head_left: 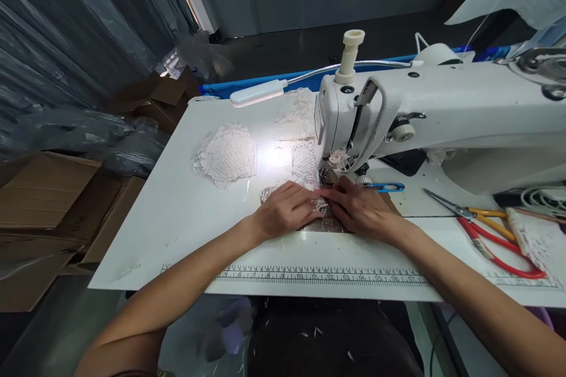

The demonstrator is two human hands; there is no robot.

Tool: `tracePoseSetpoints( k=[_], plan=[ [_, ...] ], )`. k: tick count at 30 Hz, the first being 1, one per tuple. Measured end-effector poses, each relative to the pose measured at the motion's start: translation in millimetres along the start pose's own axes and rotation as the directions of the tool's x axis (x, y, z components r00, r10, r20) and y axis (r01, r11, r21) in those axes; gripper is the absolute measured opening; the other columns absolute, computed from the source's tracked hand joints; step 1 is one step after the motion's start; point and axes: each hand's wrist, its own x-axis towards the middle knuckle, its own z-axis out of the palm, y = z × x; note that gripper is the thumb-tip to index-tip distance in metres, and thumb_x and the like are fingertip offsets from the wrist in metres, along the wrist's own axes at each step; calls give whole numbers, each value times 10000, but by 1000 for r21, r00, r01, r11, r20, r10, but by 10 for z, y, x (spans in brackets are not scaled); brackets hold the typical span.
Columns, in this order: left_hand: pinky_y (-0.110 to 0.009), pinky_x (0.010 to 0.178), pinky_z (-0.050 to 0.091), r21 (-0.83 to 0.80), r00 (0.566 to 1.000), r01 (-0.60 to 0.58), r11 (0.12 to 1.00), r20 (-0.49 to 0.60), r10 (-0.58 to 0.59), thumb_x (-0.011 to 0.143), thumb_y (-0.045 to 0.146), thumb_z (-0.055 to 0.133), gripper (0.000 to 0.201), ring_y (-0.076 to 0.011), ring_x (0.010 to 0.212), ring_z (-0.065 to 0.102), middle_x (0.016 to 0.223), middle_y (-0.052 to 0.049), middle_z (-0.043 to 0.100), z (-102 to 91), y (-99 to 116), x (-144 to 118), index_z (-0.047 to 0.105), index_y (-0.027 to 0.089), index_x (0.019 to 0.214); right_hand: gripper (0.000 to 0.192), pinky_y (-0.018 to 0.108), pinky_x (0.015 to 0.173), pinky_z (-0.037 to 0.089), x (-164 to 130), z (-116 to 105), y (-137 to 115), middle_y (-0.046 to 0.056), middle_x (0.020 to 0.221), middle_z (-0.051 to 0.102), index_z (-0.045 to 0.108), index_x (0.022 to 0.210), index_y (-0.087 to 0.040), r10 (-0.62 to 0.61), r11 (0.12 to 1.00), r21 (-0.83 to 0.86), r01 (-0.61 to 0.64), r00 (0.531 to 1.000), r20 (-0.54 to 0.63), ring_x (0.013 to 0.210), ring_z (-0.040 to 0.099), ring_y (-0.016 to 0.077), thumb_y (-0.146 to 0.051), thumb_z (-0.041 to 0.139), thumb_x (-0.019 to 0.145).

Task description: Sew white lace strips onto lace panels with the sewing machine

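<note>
I log both forearms angled inward from the near edge. Left hand [287, 211]: palm down, fingers bent. Right hand [360, 207]: palm down, fingertips beside the left's. Both touch the lace [321, 206]; I cannot tell whether either pinches it. Lace: white, openwork, on the worktop [177, 206] near the machine's [446, 109] needle end.

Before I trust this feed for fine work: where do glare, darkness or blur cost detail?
All in the head view: glare near the lamp washes out part of the table and white lace; the sheeting at upper left is dim; the left hand and right hand look fairly sharp, without obvious motion blur.
</note>
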Motion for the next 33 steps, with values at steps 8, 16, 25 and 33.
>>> tracePoseSetpoints(
  k=[8, 16, 25, 33],
  plan=[
    [-304, 733, 520, 38, 989, -29, 999, 144, 23, 949, 197, 532, 130, -168, 859, 648, 978, -72, 696, 22, 75, -26, 640, 143, 900, 371, 309, 597, 459, -52, 69, -47, 117, 1008, 631, 599, 1249, -233, 70, 996, 59, -66, 995, -72, 737, 597, 200, -271, 403, 936],
    [-327, 781, 512, -47, 996, 53, 997, 69, -50, 920, 205, 581, 90, -144, 815, 639, 943, -41, 699, 41, 6, -46, 641, 150, 881, 389, 283, 609, 477, -100, 31, 16, 74, 980, 656, 595, 1265, -236, 153, 971, 197, -134, 985, -82, 706, 615, 161, -236, 381, 940],
    [-339, 819, 533, -15, 999, 22, 1000, 34, -22, 913, 154, 566, 75, -136, 805, 643, 941, -48, 696, 44, 12, -39, 626, 147, 868, 426, 274, 563, 410, -48, 88, -106, 125, 1023, 594, 547, 1334, -252, 51, 995, -82, -55, 998, -46, 738, 572, 184, -243, 374, 944],
    [-358, 865, 552, -36, 1000, 12, 999, 2, -12, 879, 112, 592, 34, -142, 832, 656, 958, -61, 696, 57, -12, -52, 602, 133, 853, 462, 305, 666, 488, -110, 108, -69, 107, 1046, 572, 471, 1400, -251, 129, 987, 109, -121, 989, -76, 801, 584, 192, -240, 381, 947]
  ],
)
